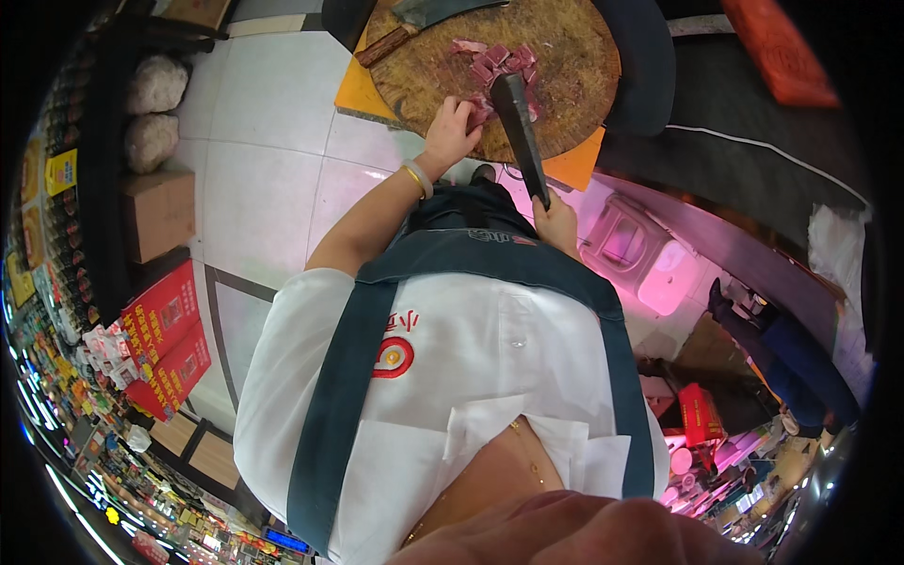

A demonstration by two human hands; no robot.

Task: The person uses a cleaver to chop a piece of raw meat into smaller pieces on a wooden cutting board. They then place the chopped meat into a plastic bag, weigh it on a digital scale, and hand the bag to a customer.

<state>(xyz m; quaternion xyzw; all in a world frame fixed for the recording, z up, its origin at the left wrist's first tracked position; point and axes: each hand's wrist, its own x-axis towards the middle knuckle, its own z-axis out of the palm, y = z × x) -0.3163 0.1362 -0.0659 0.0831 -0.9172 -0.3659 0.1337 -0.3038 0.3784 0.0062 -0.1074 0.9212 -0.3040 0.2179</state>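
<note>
Several chunks of raw red meat (497, 56) lie in a cluster on a round wooden chopping block (424, 78). My right hand (556, 220) grips the handle of a dark cleaver (517, 120), whose blade reaches over the near side of the meat. Whether its edge touches the meat or the wood is hidden. On the block's near side my left hand (455, 128) presses with bent fingers on a piece of meat (480, 109), just left of the blade. A second cleaver with a wooden handle (387, 46) rests at the block's far left edge.
An orange board (579, 161) shows under the block. Right of my legs stands a plastic stool (628, 244) on the tiled floor. A dark counter (734, 106) with a white cable runs along the right. A cardboard box (161, 212) and filled bags stand at left. Another person's legs (784, 353) show at right.
</note>
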